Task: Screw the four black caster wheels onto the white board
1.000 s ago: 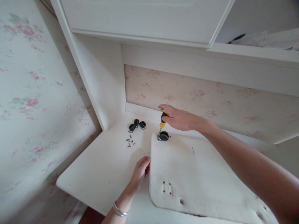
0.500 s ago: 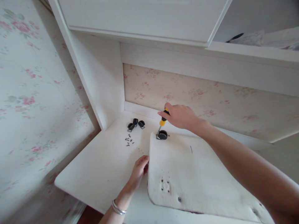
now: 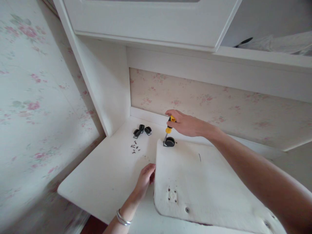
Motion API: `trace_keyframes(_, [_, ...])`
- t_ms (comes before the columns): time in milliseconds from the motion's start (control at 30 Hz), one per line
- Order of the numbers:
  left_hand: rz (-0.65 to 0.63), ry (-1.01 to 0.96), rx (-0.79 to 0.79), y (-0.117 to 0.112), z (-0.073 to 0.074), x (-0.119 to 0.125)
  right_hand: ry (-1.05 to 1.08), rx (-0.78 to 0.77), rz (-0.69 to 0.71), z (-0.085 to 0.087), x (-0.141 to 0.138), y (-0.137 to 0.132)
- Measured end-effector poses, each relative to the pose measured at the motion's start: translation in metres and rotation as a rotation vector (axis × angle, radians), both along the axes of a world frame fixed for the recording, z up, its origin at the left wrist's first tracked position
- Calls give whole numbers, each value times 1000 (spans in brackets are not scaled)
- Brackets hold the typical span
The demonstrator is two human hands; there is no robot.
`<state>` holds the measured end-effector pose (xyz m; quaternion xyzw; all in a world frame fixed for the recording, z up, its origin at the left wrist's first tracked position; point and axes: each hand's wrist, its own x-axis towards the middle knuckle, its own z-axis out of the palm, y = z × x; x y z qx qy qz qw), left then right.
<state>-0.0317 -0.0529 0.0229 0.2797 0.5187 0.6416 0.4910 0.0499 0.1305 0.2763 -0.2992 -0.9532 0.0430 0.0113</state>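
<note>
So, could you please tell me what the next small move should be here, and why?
Probably a turn of the screwdriver with downward pressure: the right hand holds it upright, its tip at the mounting plate of the caster on the far corner of the board, while the left hand braces that board's edge.

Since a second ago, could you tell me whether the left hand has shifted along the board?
No. The left hand stays put on the left edge of the board, up-left of its screw-hole mark.
</note>
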Motion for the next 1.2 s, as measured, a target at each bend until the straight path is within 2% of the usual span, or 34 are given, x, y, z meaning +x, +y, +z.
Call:
trace_keyframes(167, [1, -14, 1, 0, 0, 0, -11, 121, -106, -3, 3, 1])
trace_keyframes(333, [-9, -27, -4, -1, -1, 0, 47, -16, 11, -6, 4, 2])
trace_keyframes(533, [-7, -27, -6, -1, -1, 0, 19, 198, -135, -4, 2, -5])
trace_keyframes(700, [-7, -23, -8, -1, 0, 1, 13, 73, -61, -6, 2, 0])
trace_keyframes(867, [-17, -19, -1, -1, 0, 1, -6, 184, -147, -6, -3, 1])
trace_keyframes(1067, [-14, 5, 10, -1, 0, 0, -56, 68, -63, 1, -6, 2])
trace_keyframes(1200, [-20, 4, 10, -1, 1, 0, -59, 165, -155, 2, -8, 5])
